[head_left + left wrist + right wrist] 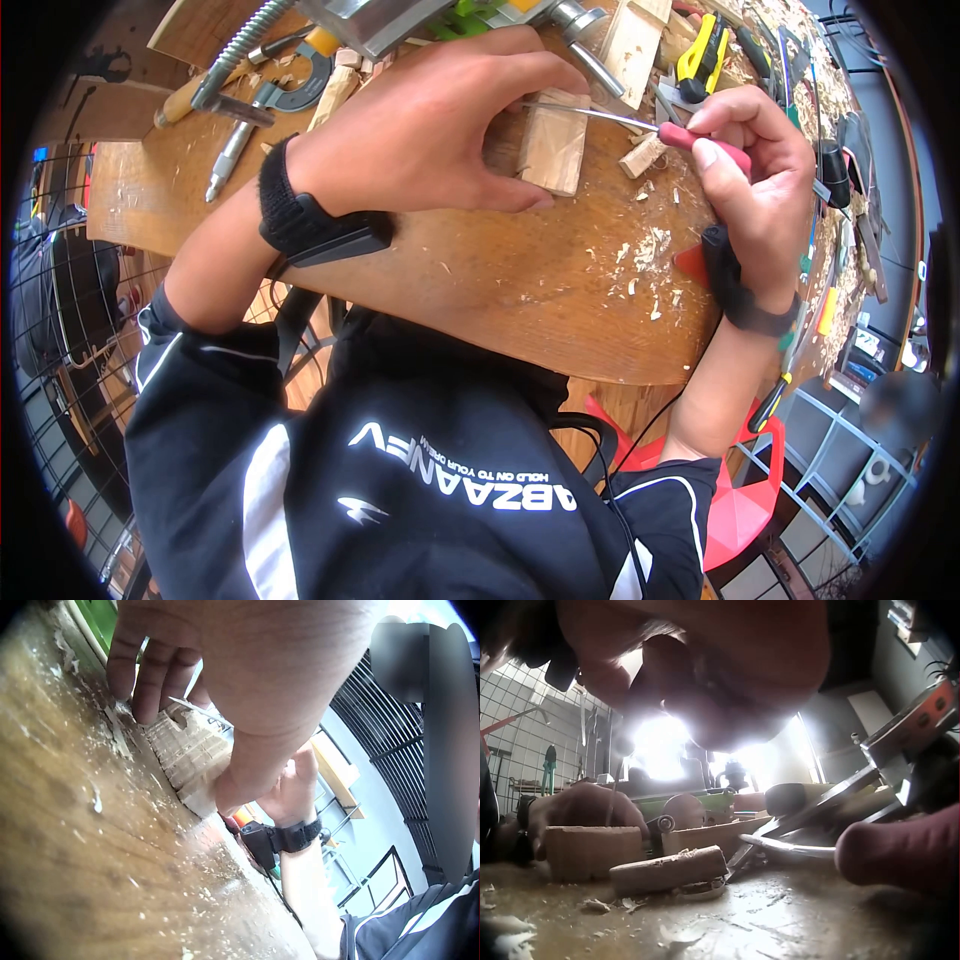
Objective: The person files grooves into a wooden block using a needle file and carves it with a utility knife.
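Observation:
A pale wooden block (552, 150) lies on the workbench (480, 270), and my left hand (430, 130) spans it. The left thumb rests at its near end and the fingers at its far end; in the left wrist view, the block (191, 754) shows between them, its side scored with lines. My right hand (755, 185) grips the red handle of a slim screwdriver (705, 142), thumb and index finger pinching it. Its thin metal shaft points left across the block's upper face, with the tip hidden by the left hand.
A small wood offcut (642, 157) lies right of the block among shavings (650, 250). Yellow-and-black pliers (700, 55) stand behind it. A micrometer (300, 85) and a metal vise (375, 22) are at the back left. The bench's front edge runs close to the body.

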`<state>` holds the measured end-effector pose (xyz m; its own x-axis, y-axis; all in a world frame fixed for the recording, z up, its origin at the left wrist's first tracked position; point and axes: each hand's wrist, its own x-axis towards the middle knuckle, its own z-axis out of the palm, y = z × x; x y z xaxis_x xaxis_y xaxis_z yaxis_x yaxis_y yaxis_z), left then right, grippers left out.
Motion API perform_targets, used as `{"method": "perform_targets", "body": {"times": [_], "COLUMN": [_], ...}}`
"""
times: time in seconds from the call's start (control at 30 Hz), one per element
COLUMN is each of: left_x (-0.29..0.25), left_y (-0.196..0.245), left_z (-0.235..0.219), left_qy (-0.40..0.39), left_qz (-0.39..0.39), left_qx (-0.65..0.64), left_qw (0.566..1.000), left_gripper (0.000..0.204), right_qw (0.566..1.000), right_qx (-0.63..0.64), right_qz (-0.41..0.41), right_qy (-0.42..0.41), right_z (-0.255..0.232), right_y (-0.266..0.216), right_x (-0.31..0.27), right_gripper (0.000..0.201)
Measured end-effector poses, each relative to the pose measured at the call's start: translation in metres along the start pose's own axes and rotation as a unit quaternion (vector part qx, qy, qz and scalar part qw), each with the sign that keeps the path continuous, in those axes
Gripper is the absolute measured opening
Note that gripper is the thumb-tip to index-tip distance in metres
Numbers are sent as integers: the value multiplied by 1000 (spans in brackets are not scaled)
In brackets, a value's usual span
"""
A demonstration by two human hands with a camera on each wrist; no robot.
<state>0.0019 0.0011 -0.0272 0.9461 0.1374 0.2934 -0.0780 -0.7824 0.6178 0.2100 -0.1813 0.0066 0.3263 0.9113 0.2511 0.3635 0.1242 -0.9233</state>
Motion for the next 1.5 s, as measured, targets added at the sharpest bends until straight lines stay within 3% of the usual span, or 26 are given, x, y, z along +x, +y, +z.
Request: {"method": "perform_targets", "body": {"times": [0.1,0.17,0.37,0.47,0.6,0.63,0.8,0.97,1.17,1.23,1.3,1.37,1.43,1.5], "left_x": [-1,-1,0,-1,0,0,0,0,-1,0,1,1,4,9], "left_y": [0,0,0,-1,0,0,-2,1,-2,-1,-2,2,17,22], "left_z": [1,0,1,0,0,1,1,2,3,2,3,-3,-24,-32], "left_qy": [4,5,4,5,3,7,13,9,19,14,17,20,-62,-86], "left_qz": [-1,-5,-1,4,-3,1,7,0,7,8,12,14,-5,-30], "left_qx": [-3,-1,2,4,-3,-3,0,-7,-8,-6,-7,-9,-61,-65], "left_qw": [1000,1000,1000,1000,1000,1000,1000,1000,1000,1000,1000,1000,996,994], "left_gripper": [70,70,71,71,70,70,70,70,70,70,70,70,73,73], "right_qw": [1000,999,998,998,999,1000,999,1000,999,1000,999,998,999,998], "right_qx": [-21,22,-25,-23,-20,12,9,7,40,18,-10,-59,23,27], "right_qz": [9,5,-58,-19,-34,14,-40,7,-28,11,-33,14,-19,-13], "right_qy": [-17,38,11,58,35,4,0,-18,22,-2,13,7,44,54], "right_z": [-5,-8,-4,-12,-2,1,-14,-6,-14,-15,-2,-15,-18,-17], "right_y": [5,5,13,6,5,3,15,3,13,12,6,5,7,8], "right_x": [-2,-1,0,-2,2,-1,1,-2,0,-1,0,-2,-1,-2], "right_gripper": [12,13,10,8,10,12,15,15,13,12,11,12,14,15]}}
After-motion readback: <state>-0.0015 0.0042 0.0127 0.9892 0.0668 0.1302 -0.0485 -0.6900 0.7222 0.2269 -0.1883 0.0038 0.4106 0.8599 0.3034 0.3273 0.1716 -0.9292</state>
